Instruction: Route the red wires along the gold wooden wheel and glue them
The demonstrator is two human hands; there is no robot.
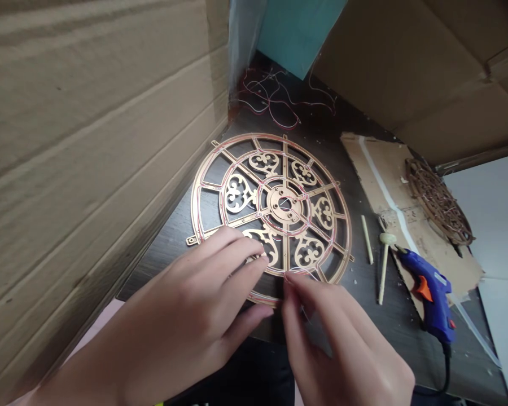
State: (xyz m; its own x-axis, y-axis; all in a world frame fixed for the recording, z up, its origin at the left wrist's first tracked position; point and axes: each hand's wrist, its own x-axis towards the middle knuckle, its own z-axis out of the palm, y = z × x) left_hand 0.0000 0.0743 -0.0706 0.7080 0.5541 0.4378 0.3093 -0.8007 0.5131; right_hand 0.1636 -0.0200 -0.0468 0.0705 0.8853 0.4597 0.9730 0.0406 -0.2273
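A round laser-cut fretwork wheel [284, 169] with a gold-toned finish lies flat on the dark table, with thin red-and-white wire running along its rings and spokes. My left hand [186, 299] lies over its lower left part, fingertips on the fretwork and thumb near the rim. My right hand [334, 338] is at the lower rim, its fingertips pinched on a fine wire [303, 301] there. The wheel's lower edge is hidden behind my hands.
Corrugated cardboard [88, 141] walls the table's left side, and a tangle of wires [275, 96] lies behind the wheel. On the right are a blue glue gun [432, 293], a knobbed wooden dowel [383, 270], a loose stick [367, 239], and a darker wheel [438, 200] on a cardboard sheet [376, 169].
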